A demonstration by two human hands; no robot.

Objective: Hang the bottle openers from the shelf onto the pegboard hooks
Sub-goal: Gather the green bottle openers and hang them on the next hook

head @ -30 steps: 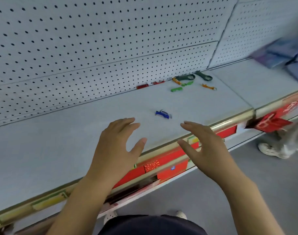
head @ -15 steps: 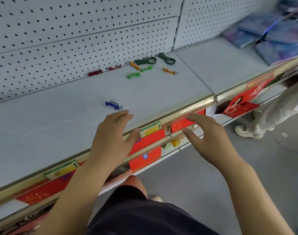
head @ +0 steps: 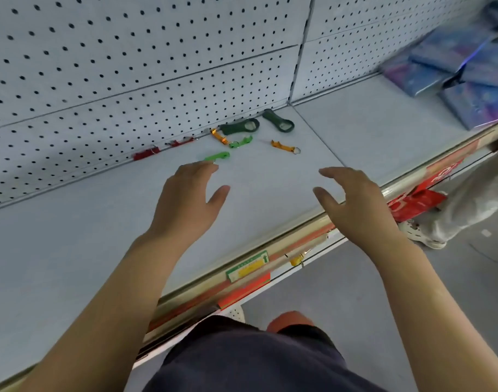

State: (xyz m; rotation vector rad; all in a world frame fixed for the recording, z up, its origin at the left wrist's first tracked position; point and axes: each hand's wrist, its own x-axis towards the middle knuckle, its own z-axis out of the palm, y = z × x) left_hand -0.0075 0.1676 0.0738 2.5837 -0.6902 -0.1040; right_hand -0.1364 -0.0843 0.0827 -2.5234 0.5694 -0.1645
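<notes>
Head view: the left hand [head: 185,202] and the right hand [head: 352,202] hover over the shelf [head: 72,250], palms down, the fingers wide and a little bent, holding nothing. Just beyond the left fingertips [head: 212,166] lies a green opener [head: 217,157]; whether they touch it, I cannot tell. Farther beyond them, near the pegboard [head: 129,66], lie a second green opener [head: 240,142], an orange opener [head: 220,136] and a dark opener [head: 239,127]. To the left of these fingertips, a red opener [head: 146,154] and a second red opener [head: 181,142] lie at the foot of the pegboard. Beyond the right fingertips [head: 322,171], well apart from them, lie a second orange opener [head: 284,146] and a second dark opener [head: 278,122]. Far to the right of them lie blue packs [head: 454,69].
</notes>
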